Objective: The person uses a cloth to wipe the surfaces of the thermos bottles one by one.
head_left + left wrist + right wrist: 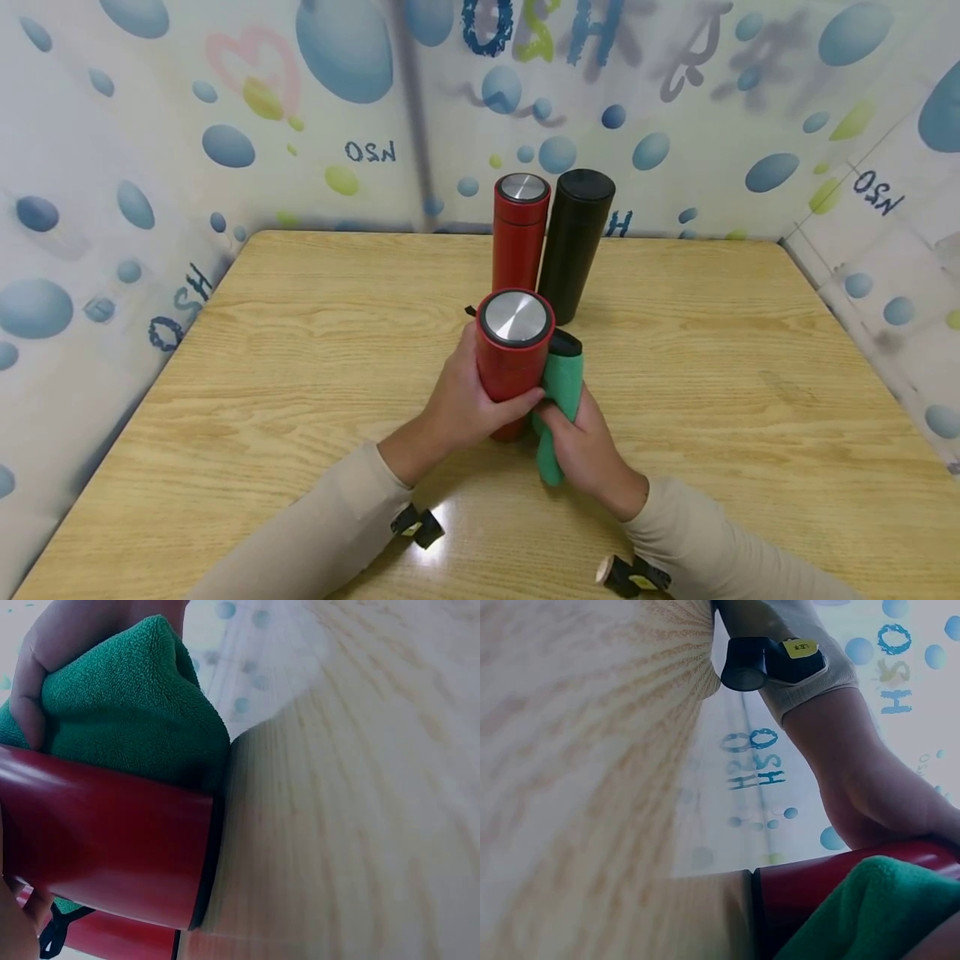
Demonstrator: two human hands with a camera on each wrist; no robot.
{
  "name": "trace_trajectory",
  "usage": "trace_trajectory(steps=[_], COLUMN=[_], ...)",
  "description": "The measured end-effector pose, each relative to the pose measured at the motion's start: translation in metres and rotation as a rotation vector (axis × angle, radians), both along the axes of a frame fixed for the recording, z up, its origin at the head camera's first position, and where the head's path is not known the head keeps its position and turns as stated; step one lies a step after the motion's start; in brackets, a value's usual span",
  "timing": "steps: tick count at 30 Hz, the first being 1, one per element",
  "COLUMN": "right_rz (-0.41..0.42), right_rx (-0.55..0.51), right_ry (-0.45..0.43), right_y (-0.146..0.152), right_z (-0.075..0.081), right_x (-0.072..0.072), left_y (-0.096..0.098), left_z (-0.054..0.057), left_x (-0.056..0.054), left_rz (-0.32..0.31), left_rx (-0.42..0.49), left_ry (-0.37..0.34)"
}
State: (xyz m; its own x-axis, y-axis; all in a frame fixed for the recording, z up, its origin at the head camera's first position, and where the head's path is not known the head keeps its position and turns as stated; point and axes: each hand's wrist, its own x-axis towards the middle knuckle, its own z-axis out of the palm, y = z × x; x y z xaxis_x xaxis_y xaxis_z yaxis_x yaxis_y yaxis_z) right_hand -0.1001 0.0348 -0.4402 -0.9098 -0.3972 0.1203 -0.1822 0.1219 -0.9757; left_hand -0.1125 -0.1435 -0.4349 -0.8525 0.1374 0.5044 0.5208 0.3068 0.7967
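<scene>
Left hand (463,400) fingers curled round near red flask (513,367), likely steadying it; right hand (591,446) pinches green cloth (564,387) against flask's right side.

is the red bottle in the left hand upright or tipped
Upright: the red bottle shows its silver top facing up, with its dark base rim towards the table.

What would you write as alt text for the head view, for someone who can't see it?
A person's left hand grips a silver-topped red flask, while the right hand holds a green cloth against its side. Behind, on the wooden table, stand a second red flask and a black flask, before a blue-spotted wall.
</scene>
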Motion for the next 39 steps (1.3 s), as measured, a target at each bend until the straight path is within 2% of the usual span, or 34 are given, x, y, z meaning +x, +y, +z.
trace_trajectory(steps=[14,20,24,30,34,39], right_rz=[-0.008,-0.013,-0.016,-0.066,-0.106,-0.150], right_rx=[-0.003,-0.003,-0.008,0.002,-0.007,-0.055], right_ry=[-0.029,-0.025,-0.026,-0.037,-0.111,-0.197], right_y=[0.000,0.001,0.001,0.002,0.003,0.003], right_z=[0.001,0.004,0.006,0.008,0.012,0.017], right_x=[0.000,0.000,0.000,0.000,0.000,-0.002], left_y=[-0.001,-0.002,-0.001,0.002,0.000,-0.006], left_z=[0.002,0.002,0.003,0.005,0.009,0.022], left_x=[0.001,0.000,0.000,0.000,0.004,0.005], left_rz=[0.022,0.053,0.045,0.043,0.089,0.188], left_rx=[-0.014,-0.006,-0.017,-0.025,-0.047,-0.110], left_ry=[-0.011,-0.009,-0.005,0.005,-0.004,0.016])
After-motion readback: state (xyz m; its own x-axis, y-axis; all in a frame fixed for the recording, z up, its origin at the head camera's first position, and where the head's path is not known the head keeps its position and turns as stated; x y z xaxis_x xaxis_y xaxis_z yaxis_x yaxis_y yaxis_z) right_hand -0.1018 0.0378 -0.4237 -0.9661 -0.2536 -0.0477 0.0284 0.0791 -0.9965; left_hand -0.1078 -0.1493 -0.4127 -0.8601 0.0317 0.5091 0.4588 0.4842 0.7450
